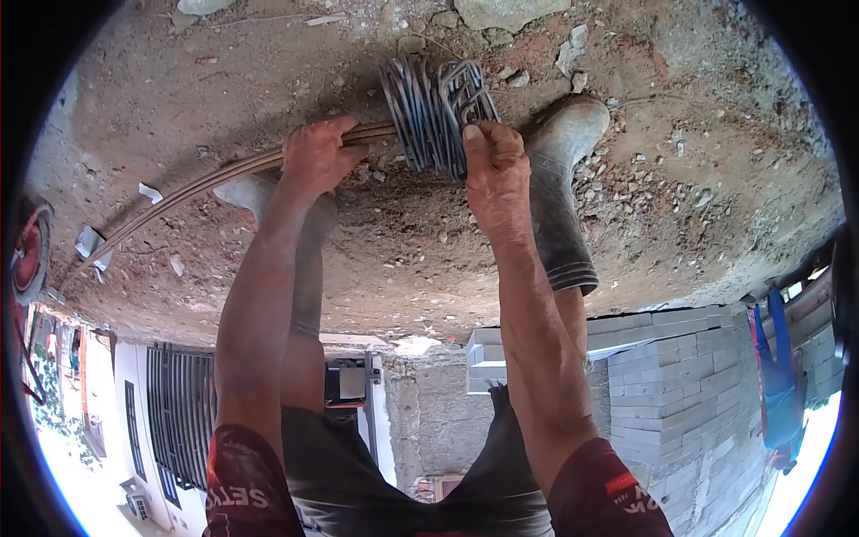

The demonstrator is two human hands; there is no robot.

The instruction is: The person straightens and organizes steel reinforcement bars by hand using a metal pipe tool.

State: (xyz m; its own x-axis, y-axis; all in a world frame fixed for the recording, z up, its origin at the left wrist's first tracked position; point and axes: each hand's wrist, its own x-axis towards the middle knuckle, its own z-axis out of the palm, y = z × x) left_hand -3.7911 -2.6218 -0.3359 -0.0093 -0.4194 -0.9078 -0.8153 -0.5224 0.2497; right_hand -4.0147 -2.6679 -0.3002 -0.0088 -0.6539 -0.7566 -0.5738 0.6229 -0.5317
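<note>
A bundle of bent steel stirrups (420, 116), rectangular rings of grey bar, is held up just above the dirt ground between my boots. My right hand (497, 170) is closed on the right end of this bundle, thumb pressed against the bars. My left hand (315, 154) wraps around several long, thin steel rods (192, 185). These rods curve away to the lower left, and their other end runs to the stirrups, apparently inside the rings. Exactly where the rods end is hidden by the stirrups.
Rubber boots (564, 197) stand on rubble-strewn dirt (680, 170). A stone (510, 12) lies at the top edge. A wheel (34, 255) is at far left. Stacked grey blocks (671, 385) appear behind, upside down, near another person (780, 385) at far right.
</note>
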